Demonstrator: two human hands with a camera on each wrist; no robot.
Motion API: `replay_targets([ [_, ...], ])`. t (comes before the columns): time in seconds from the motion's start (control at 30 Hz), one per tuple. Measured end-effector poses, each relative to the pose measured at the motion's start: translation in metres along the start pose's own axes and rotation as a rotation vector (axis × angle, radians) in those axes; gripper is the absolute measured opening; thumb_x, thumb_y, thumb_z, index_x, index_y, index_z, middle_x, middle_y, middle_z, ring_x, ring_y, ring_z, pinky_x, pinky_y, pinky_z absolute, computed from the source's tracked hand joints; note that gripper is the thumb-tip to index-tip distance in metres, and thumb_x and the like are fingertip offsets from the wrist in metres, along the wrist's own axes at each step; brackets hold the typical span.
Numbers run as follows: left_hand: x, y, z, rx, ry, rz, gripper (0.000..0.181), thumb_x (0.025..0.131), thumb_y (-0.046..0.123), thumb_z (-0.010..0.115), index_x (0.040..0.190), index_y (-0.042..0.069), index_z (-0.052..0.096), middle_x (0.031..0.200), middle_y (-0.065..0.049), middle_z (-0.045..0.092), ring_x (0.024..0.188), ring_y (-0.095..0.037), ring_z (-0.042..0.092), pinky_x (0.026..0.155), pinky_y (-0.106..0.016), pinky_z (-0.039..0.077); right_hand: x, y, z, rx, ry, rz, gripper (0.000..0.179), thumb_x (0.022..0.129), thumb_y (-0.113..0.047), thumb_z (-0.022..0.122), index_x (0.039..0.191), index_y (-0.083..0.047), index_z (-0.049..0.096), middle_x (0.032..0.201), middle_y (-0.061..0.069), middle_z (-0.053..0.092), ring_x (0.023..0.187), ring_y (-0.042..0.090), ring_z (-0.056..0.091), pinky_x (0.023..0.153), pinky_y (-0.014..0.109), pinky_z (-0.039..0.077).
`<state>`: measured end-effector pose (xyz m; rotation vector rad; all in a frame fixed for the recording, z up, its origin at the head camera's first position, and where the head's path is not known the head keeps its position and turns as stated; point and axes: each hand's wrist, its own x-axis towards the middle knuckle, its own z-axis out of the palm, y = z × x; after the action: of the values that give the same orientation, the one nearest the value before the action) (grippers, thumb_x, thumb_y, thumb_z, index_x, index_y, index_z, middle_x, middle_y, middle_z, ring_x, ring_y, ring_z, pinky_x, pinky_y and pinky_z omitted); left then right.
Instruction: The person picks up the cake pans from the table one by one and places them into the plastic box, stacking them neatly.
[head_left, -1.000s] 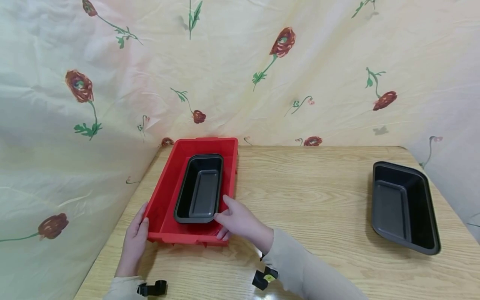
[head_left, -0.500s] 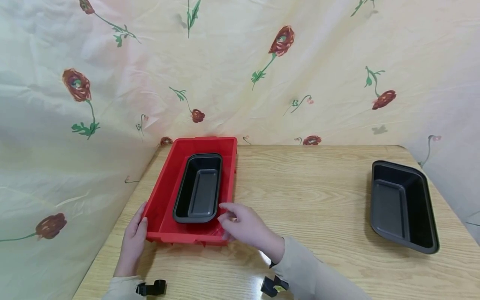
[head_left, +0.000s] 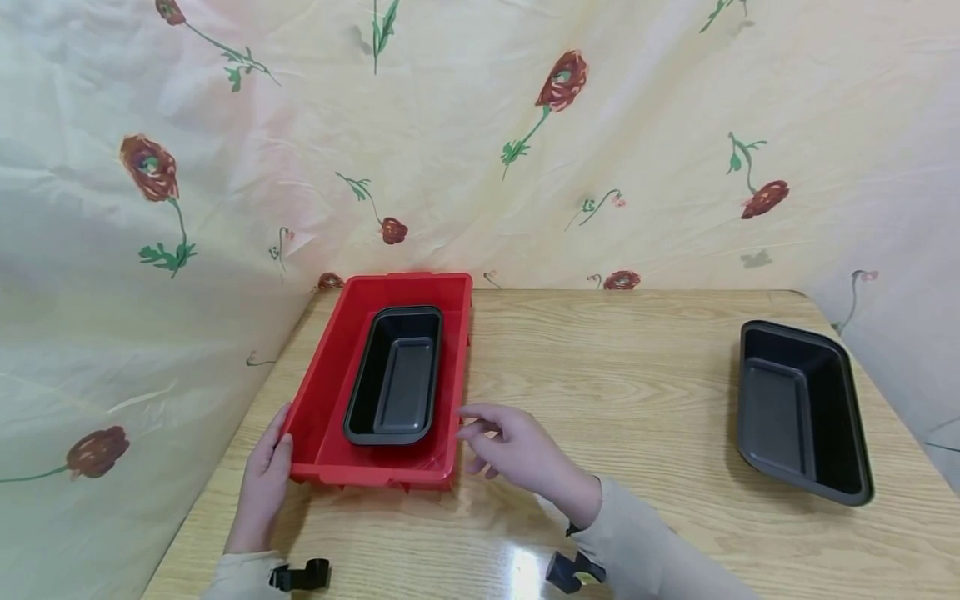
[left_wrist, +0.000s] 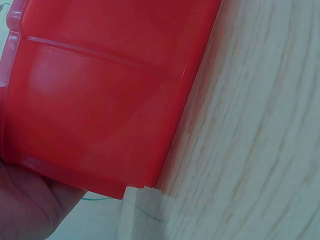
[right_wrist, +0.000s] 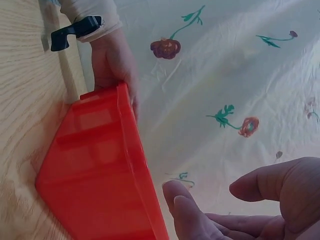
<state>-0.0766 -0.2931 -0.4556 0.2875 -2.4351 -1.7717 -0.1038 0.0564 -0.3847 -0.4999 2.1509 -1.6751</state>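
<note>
Tray (head_left: 322, 417): red, rectangular, open-topped; positioned base down at the left of the table (head_left: 600, 375), long sides running front to back. Pan (head_left: 405, 383): black, rectangular, round-cornered; seated upright inside the tray, lengthwise, nearer the tray's right wall.

red tray (right_wrist: 102, 165): cropped, both wrist views | left grip (left_wrist: 30, 202): cropped, left wrist view

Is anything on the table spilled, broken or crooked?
I see nothing spilled or broken. The black pan outside the red tray looks slightly crooked: its far rim slants against the back edge of the table.
</note>
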Motion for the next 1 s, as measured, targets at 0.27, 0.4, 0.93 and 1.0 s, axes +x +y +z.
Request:
replay_targets([
  [0.27,-0.001,0.001,-0.001,-0.001,-0.002,-0.006,0.051,0.107,0.025,0.032,0.157,0.026,0.021,0.158,-0.014,0.024,0.134,-0.036,0.032,0.085,-0.008,0.043,-0.009,0.005,-0.012,-0.023,0.004,-0.009,0.041,0.098,-0.015,0.059,0.135,0.003,0.053,0.108,0.013,0.068,0.071,0.021,0.069,0.059,0.033,0.057],
  [0.4,-0.001,0.001,-0.001,-0.001,-0.003,-0.006,0.051,0.107,0.025,0.032,0.157,0.026,0.021,0.158,-0.013,0.024,0.135,-0.036,0.032,0.084,-0.008,0.043,-0.015,0.009,-0.021,-0.028,0.003,-0.02,0.041,0.098,-0.011,0.056,0.136,0.004,0.051,0.113,0.016,0.067,0.072,0.021,0.069,0.06,0.032,0.057],
  [0.93,-0.001,0.001,-0.001,0.01,-0.002,0.012,0.051,0.107,0.024,0.032,0.157,0.024,0.021,0.157,-0.014,0.027,0.134,-0.036,0.034,0.086,-0.01,0.044,-0.041,0.017,-0.065,-0.003,0.073,-0.004,0.047,0.101,-0.014,0.053,0.141,0.008,0.043,0.124,0.023,0.06,0.079,0.024,0.069,0.066,0.034,0.057],
  [1.0,-0.001,0.0,-0.001,0.011,0.004,0.016,0.051,0.107,0.023,0.033,0.157,0.023,0.022,0.156,-0.014,0.028,0.133,-0.036,0.034,0.085,-0.011,0.044,-0.044,0.019,-0.068,-0.004,0.085,0.004,0.048,0.101,-0.014,0.053,0.141,0.008,0.042,0.124,0.023,0.06,0.079,0.024,0.069,0.066,0.035,0.057],
])
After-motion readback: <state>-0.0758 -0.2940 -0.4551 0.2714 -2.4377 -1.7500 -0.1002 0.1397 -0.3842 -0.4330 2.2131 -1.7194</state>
